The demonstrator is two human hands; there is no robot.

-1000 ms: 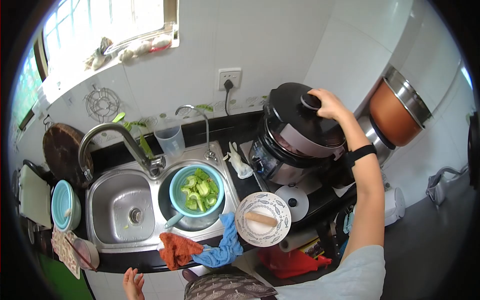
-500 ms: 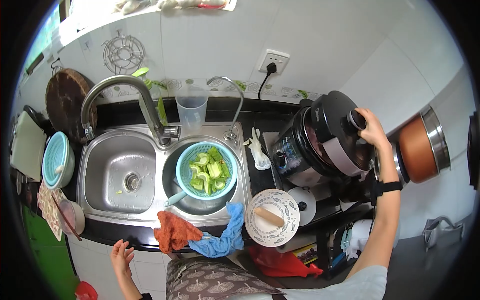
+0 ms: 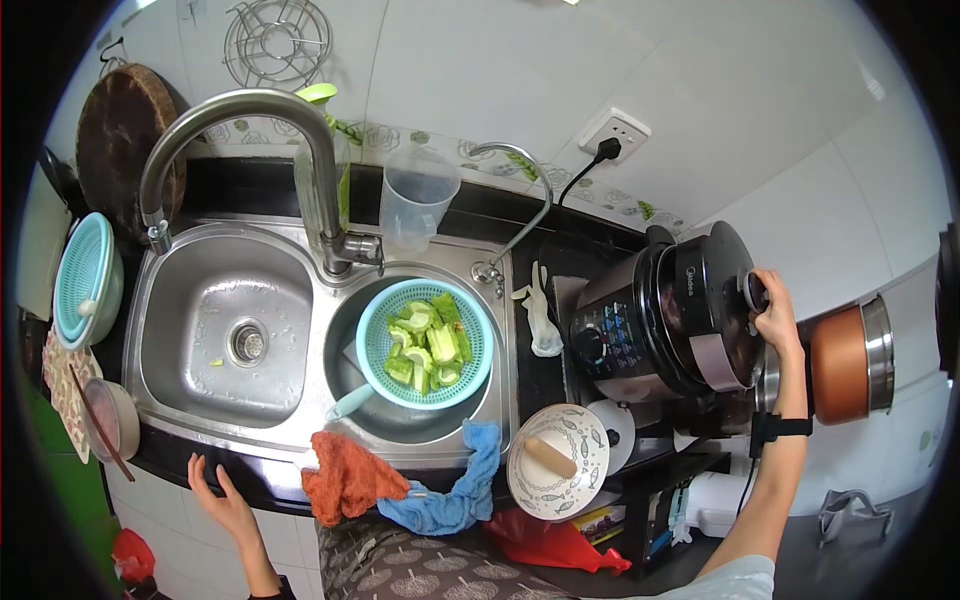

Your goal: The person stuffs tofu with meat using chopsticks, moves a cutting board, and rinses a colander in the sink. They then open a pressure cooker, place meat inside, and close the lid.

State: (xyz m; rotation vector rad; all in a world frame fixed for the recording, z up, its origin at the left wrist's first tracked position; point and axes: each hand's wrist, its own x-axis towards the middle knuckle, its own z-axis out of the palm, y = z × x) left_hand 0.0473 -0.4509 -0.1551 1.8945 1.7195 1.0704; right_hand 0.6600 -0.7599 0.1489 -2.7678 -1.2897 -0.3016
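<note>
My right hand point(image 3: 777, 312) is closed around the knob of a black pot lid point(image 3: 712, 290) with a light band on its rim. The lid lies over the mouth of a dark electric pressure cooker point(image 3: 625, 335), whose control panel faces the sink. Low on the left, my left hand point(image 3: 228, 505) hovers off the counter's front edge, fingers spread and holding nothing. A rust-coloured cloth point(image 3: 350, 478) and a blue cloth point(image 3: 450, 495) hang over that edge to its right.
In the round sink basin, a turquoise colander point(image 3: 478, 345) holds cut green vegetable pieces. A bowl-shaped patterned lid with a wooden handle point(image 3: 548, 457) overhangs the counter by the cooker. The tall faucet point(image 3: 240, 100) arches over the left basin. Copper-coloured pot point(image 3: 838, 360) sits right.
The view has shifted, so the sink and cooker appear larger. My left hand has moved left and its fingers have spread. My right hand keeps its hold on the lid's knob.
</note>
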